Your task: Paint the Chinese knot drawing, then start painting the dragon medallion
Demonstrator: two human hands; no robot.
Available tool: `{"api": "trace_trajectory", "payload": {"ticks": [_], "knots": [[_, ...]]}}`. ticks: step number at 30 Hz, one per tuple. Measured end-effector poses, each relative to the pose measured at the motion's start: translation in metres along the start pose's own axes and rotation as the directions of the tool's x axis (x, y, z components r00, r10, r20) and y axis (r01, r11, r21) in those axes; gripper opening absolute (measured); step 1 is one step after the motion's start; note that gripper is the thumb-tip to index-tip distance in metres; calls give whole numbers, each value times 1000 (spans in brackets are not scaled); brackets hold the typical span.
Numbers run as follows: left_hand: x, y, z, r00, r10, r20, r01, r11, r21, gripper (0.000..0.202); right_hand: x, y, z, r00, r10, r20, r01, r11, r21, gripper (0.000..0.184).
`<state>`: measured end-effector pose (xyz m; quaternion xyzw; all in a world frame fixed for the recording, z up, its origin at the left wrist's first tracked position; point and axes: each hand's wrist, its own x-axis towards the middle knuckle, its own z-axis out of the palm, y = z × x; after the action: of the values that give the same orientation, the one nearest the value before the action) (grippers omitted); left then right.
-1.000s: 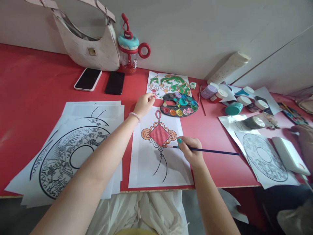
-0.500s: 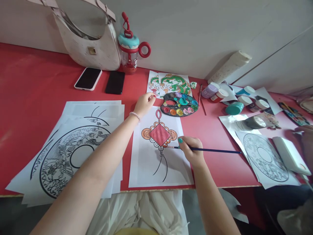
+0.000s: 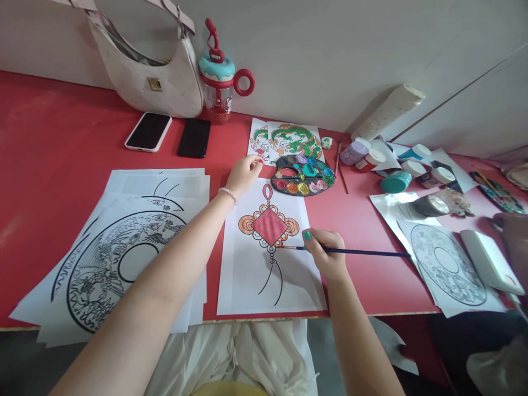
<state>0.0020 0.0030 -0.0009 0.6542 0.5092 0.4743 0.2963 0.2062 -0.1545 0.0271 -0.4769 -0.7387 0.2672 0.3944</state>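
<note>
Knot drawing (image 3: 269, 226) flat, partly red, orange; blue brush (image 3: 367, 253) tip at lower right.

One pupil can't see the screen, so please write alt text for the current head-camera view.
A person's right hand holds a blue paintbrush to a partly coloured knot drawing with a red diamond centre, the left hand near the drawing's upper-left corner. A paint palette lies beyond; line drawings lie stacked to the left on a red table.

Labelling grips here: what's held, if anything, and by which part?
Right hand: paintbrush, by its handle near the bristle end. Left hand: no hold visible.
</note>
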Motion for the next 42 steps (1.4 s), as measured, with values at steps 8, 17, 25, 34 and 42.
{"api": "trace_trajectory", "payload": {"ticks": [8, 17, 25, 34, 42], "knots": [[-1, 2, -1, 1000, -21, -1, 21, 1000, 8, 14, 1, 0, -1, 1000, -9, 8, 8, 1000, 5, 45], [1, -2, 1, 1000, 5, -8, -5, 1000, 4, 14, -1, -1, -2, 998, 57, -37, -56, 998, 34, 46], [0, 1, -1, 1000, 5, -2, -5, 1000, -15, 14, -1, 1, -1, 997, 77, -28, -77, 997, 12, 47], [0, 1, -1, 1000, 4, 0, -4, 1000, -11, 13, -2, 1, -2, 994, 94, -62, -94, 996, 8, 46], [0, 0, 0, 1000, 15, 2, -15, 1000, 7, 13, 0, 0, -1, 989, 104, -107, -106, 994, -13, 47]]}}
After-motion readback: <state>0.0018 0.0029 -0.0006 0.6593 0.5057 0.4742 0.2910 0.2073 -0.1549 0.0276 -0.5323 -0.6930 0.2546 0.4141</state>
